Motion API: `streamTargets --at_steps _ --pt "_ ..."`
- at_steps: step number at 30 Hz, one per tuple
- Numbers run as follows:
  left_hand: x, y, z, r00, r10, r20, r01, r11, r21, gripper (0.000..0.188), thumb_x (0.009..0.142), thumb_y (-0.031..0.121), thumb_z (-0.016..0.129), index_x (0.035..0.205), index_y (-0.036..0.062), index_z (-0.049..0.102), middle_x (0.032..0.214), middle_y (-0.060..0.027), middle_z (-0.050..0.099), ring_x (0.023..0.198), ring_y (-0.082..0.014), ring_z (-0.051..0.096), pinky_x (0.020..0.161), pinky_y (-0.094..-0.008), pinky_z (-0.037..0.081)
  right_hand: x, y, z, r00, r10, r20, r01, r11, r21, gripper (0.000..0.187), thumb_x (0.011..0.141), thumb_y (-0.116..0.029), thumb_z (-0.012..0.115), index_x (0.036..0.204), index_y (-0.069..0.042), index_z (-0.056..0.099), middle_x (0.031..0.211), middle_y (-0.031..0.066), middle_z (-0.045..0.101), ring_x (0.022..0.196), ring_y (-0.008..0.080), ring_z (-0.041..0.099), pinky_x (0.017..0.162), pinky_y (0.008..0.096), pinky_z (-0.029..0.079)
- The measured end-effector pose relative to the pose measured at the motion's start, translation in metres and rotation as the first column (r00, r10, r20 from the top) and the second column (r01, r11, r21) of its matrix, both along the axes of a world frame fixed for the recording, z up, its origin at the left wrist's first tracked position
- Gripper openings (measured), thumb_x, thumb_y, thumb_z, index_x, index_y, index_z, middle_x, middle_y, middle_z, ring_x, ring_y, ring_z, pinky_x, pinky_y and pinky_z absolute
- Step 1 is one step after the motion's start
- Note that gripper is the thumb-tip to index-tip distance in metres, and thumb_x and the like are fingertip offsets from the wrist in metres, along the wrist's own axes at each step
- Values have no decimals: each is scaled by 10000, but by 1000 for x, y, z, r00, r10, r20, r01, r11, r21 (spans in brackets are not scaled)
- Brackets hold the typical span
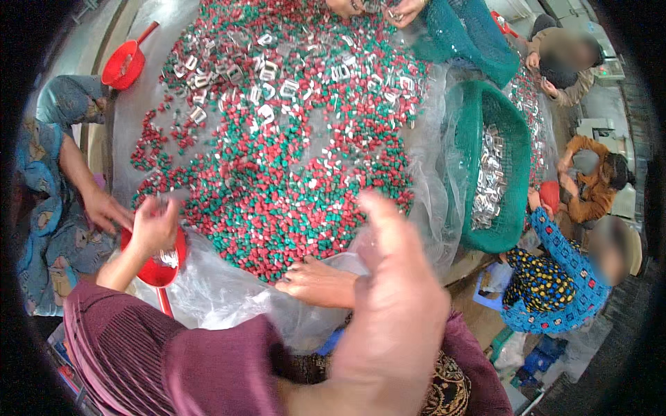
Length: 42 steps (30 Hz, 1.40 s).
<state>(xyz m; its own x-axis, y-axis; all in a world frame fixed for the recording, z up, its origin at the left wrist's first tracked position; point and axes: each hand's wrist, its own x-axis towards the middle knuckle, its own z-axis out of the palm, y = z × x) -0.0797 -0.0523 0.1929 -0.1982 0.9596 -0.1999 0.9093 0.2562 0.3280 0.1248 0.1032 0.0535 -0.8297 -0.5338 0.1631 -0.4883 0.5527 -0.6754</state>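
My left hand [392, 277] is raised very close to the view from a purple sleeve [225, 353]. It is smeared by motion, with one finger stretched upward. Behind it, my right hand [320, 282] lies at the near edge of a spread of small red, green and white pieces [277, 222], fingers apart on the pieces and clear plastic sheet [229, 291]. Its wrist is hidden by my left hand. No held object shows in my right hand. Farther up the spread lie several pale, frame-shaped pieces [267, 71].
At the left, a co-worker's hands [154, 225] are over a red scoop [159, 274]. Another red scoop [125, 66] is at the far left. A green basket [520, 201] of shiny pieces stands right. Another person's hands [402, 10] are at the far edge; several people sit along the right.
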Motion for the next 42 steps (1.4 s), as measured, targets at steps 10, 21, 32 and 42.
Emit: streamTargets --at_steps 10,21,32,42 --pt "-67 78 -113 937 231 -264 -283 942 -180 138 768 185 596 805 80 676 736 -95 647 700 -277 654 586 -433 524 -7 -10 17 979 113 171 -150 963 224 332 822 -152 543 1148 -92 552 925 76 603 908 257 575 778 404 444" --pt "-141 172 -256 637 771 28 -770 633 79 753 755 674 558 1392 337 341 1470 -224 148 1299 -588 105 816 -776 325 0 34 18 911 -133 390 -5 943 333 331 843 -141 535 1173 -108 551 961 79 614 938 265 576 805 406 437" --pt "-7 47 -233 948 316 -39 -314 948 62 662 801 378 646 1384 387 332 1389 -148 348 1198 -439 383 935 -601 380 -8 43 10 929 -192 315 169 981 98 319 816 -82 569 1134 -79 598 965 134 639 906 311 608 805 425 474" --pt "10 -10 -188 668 453 590 -640 755 146 485 811 -72 529 1274 71 499 1176 -152 577 1031 -271 603 868 -353 494 -66 83 -74 808 -585 64 567 803 185 519 793 -62 634 1281 -49 459 1115 189 491 1036 371 482 883 451 426"
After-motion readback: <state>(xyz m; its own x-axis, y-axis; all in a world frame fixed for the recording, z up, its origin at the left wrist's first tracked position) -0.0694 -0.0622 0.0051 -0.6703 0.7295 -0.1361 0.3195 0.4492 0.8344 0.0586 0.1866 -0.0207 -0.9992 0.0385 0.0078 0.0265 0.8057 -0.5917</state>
